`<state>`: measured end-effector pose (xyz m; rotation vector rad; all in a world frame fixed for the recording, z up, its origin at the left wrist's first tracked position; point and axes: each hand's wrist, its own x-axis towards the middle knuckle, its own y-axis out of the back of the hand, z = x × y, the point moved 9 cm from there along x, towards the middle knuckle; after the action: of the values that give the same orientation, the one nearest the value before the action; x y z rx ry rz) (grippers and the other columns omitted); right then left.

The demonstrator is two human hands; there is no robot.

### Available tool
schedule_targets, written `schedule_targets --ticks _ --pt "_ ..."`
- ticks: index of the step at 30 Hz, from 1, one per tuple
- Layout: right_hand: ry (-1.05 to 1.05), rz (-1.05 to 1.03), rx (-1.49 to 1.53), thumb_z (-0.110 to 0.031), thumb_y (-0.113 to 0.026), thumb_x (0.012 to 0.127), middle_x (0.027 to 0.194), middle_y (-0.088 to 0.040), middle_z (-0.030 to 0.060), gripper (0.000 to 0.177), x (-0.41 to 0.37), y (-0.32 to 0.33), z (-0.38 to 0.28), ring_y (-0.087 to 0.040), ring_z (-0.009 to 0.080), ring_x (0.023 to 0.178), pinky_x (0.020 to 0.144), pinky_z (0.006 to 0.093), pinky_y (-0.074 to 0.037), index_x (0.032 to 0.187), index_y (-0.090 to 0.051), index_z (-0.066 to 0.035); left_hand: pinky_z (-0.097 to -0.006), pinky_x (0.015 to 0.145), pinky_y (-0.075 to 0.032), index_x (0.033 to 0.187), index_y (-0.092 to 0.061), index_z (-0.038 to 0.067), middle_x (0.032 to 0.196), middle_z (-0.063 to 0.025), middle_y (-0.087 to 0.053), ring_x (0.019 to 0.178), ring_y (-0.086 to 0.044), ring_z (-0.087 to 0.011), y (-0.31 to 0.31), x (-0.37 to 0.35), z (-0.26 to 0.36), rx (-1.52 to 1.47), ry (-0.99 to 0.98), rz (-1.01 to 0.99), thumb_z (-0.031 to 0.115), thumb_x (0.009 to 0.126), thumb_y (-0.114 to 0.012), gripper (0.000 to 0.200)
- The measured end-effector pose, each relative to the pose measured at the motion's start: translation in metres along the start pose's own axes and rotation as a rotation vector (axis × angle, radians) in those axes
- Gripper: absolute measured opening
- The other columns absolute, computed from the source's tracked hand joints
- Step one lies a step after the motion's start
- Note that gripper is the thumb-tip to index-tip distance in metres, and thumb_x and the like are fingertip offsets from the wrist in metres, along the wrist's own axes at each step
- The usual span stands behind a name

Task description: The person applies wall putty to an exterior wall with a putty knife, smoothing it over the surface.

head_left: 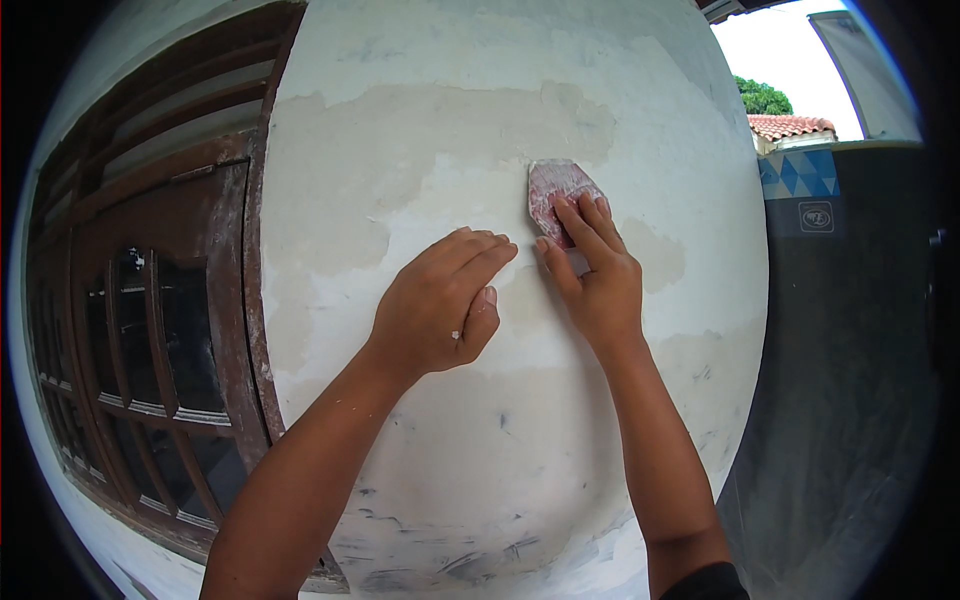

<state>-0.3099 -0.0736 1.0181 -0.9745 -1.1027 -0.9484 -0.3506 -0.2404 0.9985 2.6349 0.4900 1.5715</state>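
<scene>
My right hand grips a reddish putty scraper smeared with white, its flat blade lying against the wall. Thumb and fingers press on the scraper's lower part. To the left, my left hand is held in front of the wall, its fingers together and curled with the thumb tucked below. Whatever may be inside its palm is hidden from view. Specks of white stick to its skin near the thumb. The wall is whitish, with beige filler patches around both hands and dark scuffs lower down.
A dark brown wooden door with glass panes and a dusty frame borders the wall on the left. On the right stands a dark grey panel with a blue patterned strip. Beyond it are a tiled roof and a tree.
</scene>
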Motion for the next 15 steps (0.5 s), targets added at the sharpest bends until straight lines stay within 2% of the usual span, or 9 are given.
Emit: schedule_targets --ticks 5,9,13,15 --pt "0.031 0.067 -0.002 -0.024 -0.076 0.092 0.143 -0.059 0.0262 0.045 0.024 0.007 -0.006 -0.050 0.0424 0.140 0.108 0.0442 -0.050 0.134 -0.069 -0.011 -0.0474 0.106 -0.051 0.120 -0.066 -0.008 0.117 -0.0248 -0.070 0.113 -0.066 -0.0419 0.000 -0.001 -0.001 0.001 -0.001 0.011 0.002 0.079 -0.047 0.046" --pt "-0.021 0.010 -0.012 -0.026 -0.075 0.093 0.144 -0.058 0.0265 0.045 0.036 -0.010 0.005 -0.049 0.0426 0.142 0.108 0.0443 -0.049 0.135 -0.068 -0.010 -0.0471 0.106 -0.051 0.120 -0.066 -0.008 0.117 -0.0249 -0.070 0.113 -0.066 -0.0419 0.001 0.000 -0.001 -0.001 0.001 0.005 0.002 0.079 -0.047 0.046" --pt "-0.040 0.008 -0.029 -0.025 -0.075 0.093 0.146 -0.057 0.0262 0.046 -0.007 -0.006 -0.002 -0.048 0.0429 0.142 0.110 0.0444 -0.048 0.136 -0.068 -0.010 -0.0471 0.105 -0.051 0.119 -0.066 -0.009 0.117 -0.0250 -0.070 0.112 -0.066 -0.0417 0.001 0.000 0.000 -0.023 0.010 0.016 0.001 0.079 -0.047 0.045" --pt "-0.115 0.020 0.034 -0.025 -0.075 0.093 0.148 -0.055 0.0265 0.047 -0.014 0.000 0.000 -0.047 0.0435 0.143 0.111 0.0448 -0.047 0.137 -0.067 -0.012 -0.0469 0.105 -0.051 0.118 -0.066 -0.009 0.117 -0.0249 -0.070 0.112 -0.066 -0.0416 0.002 0.001 0.000 -0.021 0.014 0.017 0.001 0.078 -0.047 0.045"
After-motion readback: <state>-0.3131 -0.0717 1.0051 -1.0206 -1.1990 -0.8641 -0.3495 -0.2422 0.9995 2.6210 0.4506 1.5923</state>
